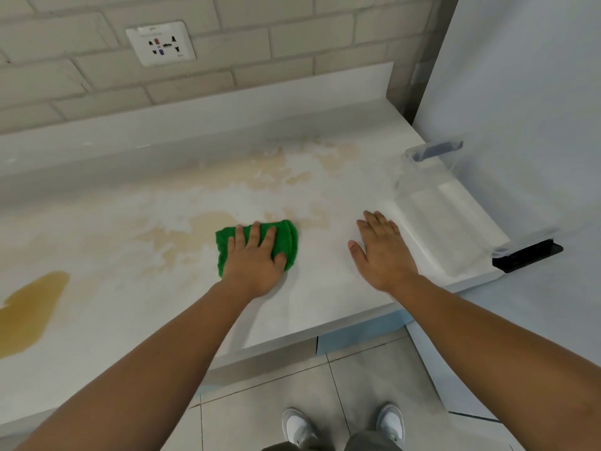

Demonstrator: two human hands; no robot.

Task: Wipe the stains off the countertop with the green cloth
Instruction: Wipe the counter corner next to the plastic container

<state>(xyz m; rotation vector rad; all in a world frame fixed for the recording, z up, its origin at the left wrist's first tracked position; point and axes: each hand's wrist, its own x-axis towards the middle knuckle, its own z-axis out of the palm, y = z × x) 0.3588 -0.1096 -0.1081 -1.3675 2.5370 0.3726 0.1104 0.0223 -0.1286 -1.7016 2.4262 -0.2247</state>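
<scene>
L hand [257, 258] flat on green cloth [286, 239] – R hand [380, 252] flat, fingers apart, on countertop [309, 307].

Bare forearms [182, 346], white shoes [297, 426]

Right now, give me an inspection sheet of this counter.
Surface: white countertop, pale tan smears across the middle, darker yellow puddle far left.
Job's things: green cloth, bunched, on the counter.
Clutter: clear plastic container with black latch, right end.
Grippers: left hand flat on the cloth; right hand flat on bare counter.
Cables: nothing seen.
Surroundings: wall socket, tiled wall, tiled floor, shoes.
</scene>
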